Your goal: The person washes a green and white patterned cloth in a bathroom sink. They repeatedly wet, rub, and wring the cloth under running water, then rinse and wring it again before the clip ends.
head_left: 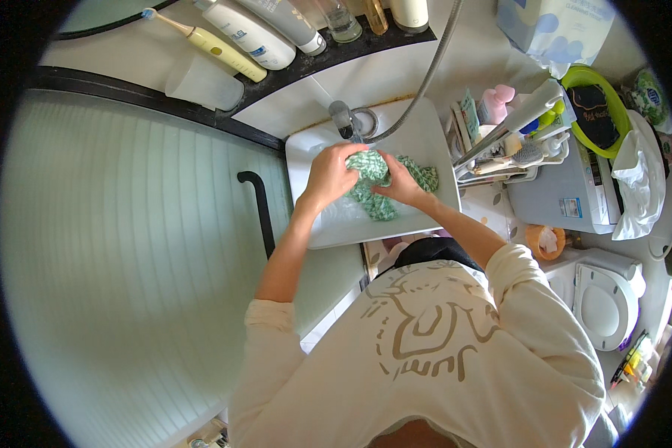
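A wet-looking green-and-white patterned cloth (373, 196) lies partly in the white sink (421, 119), and one bunched part is lifted between my hands. My left hand (331, 175) grips the bunch from its left side, fingers curled over the top. From the right, my right hand (403, 183) closes round the same bunch. One end of the cloth trails to the right behind my right hand, and another hangs down to the sink floor. Just beyond the bunch stands the metal faucet (341, 118); whether water runs from it is hard to see.
Bottles and a yellow electric toothbrush (213, 51) sit on the black-edged shelf (306, 72) behind the sink. A shower hose (428, 73) arcs down at the faucet. To the right is a crowded rack (500, 160); a frosted glass panel (142, 246) borders the left.
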`<state>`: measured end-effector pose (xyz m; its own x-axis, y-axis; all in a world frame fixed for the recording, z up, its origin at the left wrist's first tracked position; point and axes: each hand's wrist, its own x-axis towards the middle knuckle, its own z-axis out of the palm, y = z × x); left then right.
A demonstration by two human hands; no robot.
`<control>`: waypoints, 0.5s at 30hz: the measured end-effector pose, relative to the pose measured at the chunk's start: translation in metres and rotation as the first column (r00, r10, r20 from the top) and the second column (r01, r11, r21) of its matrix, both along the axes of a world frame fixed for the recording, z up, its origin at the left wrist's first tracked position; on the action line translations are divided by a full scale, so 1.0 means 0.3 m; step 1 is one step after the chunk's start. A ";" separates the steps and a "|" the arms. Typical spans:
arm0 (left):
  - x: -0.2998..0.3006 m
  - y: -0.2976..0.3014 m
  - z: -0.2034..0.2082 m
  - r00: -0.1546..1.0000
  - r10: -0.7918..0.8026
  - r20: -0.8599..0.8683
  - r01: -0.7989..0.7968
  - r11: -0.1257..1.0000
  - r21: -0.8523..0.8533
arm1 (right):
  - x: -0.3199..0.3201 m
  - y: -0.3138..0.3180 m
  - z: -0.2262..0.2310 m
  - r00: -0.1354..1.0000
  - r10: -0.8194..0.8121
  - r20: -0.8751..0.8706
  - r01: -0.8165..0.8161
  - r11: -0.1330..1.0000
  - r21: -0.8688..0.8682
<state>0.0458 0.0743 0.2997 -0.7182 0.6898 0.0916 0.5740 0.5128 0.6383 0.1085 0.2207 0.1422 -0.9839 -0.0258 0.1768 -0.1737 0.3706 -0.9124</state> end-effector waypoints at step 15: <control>-0.015 0.027 0.168 0.948 0.009 0.317 -0.097 0.959 0.265 | -0.057 0.039 0.137 0.999 -0.026 0.025 0.030 0.982 -0.184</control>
<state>0.0413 0.0825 0.3501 -0.7758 0.6298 0.0387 0.3020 0.3168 0.8991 0.0913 0.2324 0.1834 -0.9875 0.0330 0.1541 -0.1446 0.2000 -0.9691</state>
